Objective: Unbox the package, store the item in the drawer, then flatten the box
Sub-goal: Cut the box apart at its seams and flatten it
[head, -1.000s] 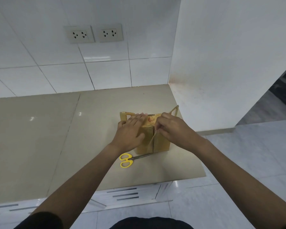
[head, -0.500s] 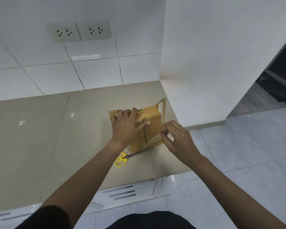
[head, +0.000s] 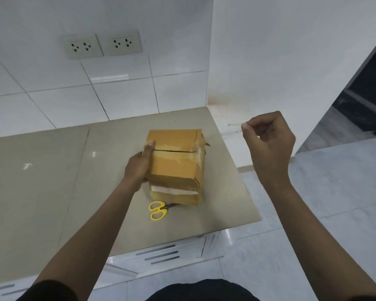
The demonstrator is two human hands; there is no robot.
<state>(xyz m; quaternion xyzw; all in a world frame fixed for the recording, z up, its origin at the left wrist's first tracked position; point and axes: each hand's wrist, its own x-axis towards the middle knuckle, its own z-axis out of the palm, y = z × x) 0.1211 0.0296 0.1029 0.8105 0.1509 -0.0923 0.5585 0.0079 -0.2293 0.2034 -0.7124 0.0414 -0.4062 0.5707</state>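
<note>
A brown cardboard box stands on the beige countertop near its right end. Its top flaps meet at a dark seam with pale tape residue. A white strip shows along a fold on its near side. My left hand grips the box's left side, thumb on the top edge. My right hand is raised to the right of the box and apart from it. Its fingers are pinched together, and a thin clear tape strip seems to trail from the fingertips.
Yellow-handled scissors lie in front of the box, blades tucked under it. White drawer fronts sit below the counter's front edge. A tiled wall with two sockets is behind, a white wall to the right, grey floor beyond.
My right hand has pulled away from the box, up and to the right. The box now lies with its closed seam facing up. My left hand shifted from the top to the left side.
</note>
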